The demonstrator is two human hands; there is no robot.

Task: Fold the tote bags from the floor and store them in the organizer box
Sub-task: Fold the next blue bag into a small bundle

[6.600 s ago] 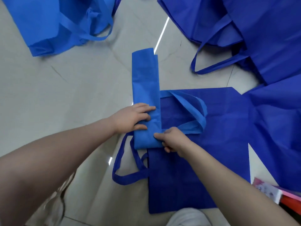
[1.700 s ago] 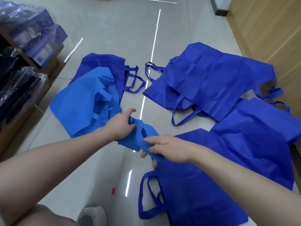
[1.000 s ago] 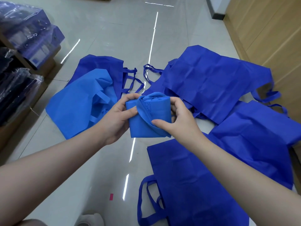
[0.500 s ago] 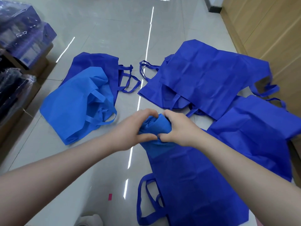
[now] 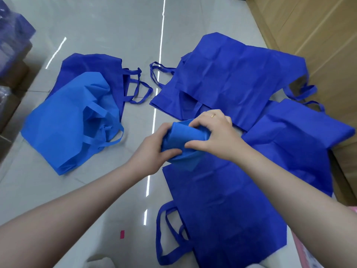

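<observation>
Head view: hands (image 5: 190, 141) amid loose totes (image 5: 229, 76)

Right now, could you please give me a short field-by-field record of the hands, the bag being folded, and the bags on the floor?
left hand: grips the folded bundle's left end
right hand: grips the bundle from the top right
folded light blue tote bag: compact bundle, held above the floor
light blue tote bag: unfolded, on the floor at left
dark blue tote bags: several unfolded, spread on the floor
organizer box: not identifiable in view
</observation>
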